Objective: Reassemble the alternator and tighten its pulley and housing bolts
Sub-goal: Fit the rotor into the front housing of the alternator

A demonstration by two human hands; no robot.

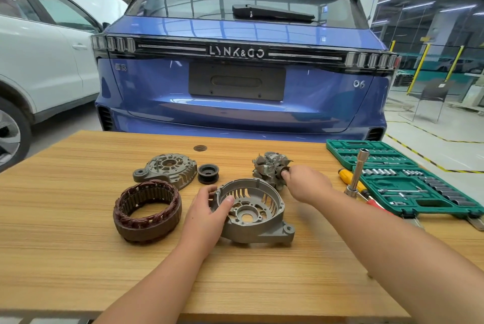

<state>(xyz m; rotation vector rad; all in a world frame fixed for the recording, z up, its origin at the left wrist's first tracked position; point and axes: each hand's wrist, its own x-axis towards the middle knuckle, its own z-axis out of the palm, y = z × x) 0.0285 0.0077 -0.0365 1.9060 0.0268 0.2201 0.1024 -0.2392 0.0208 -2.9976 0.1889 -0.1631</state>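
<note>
Fingers, left: thumb hooked over the near-left rim of the bowl-shaped housing half, other fingers curled round the outside of that rim; clamped on the casting
Fingers, right: fingertips pinched together on the dark shaft end of the rotor; the rest of the fingers hidden behind the knuckles
Left hand: centre of the frame, forearm entering from the bottom edge; grips the housing half, which rests on the wooden table, open side up
Right hand: right of centre, forearm entering from the lower right corner; holds the rotor, which lies on its side just above the housing half
Stator: ring with copper windings, left of centre, flat on the table; just left of the left hand, apart from it
Other housing half: finned grey casting, above the stator, near it
Pulley: black and grooved, just right of the other housing half; between it and the rotor
Socket set: green case lying open at the right edge of the table; sockets in rows
Socket wrench: chrome, standing tilted just left of the case; a yellow-handled screwdriver lies behind it
Background: blue car fills the upper centre of the frame, tail towards the table; white car at upper left
</note>
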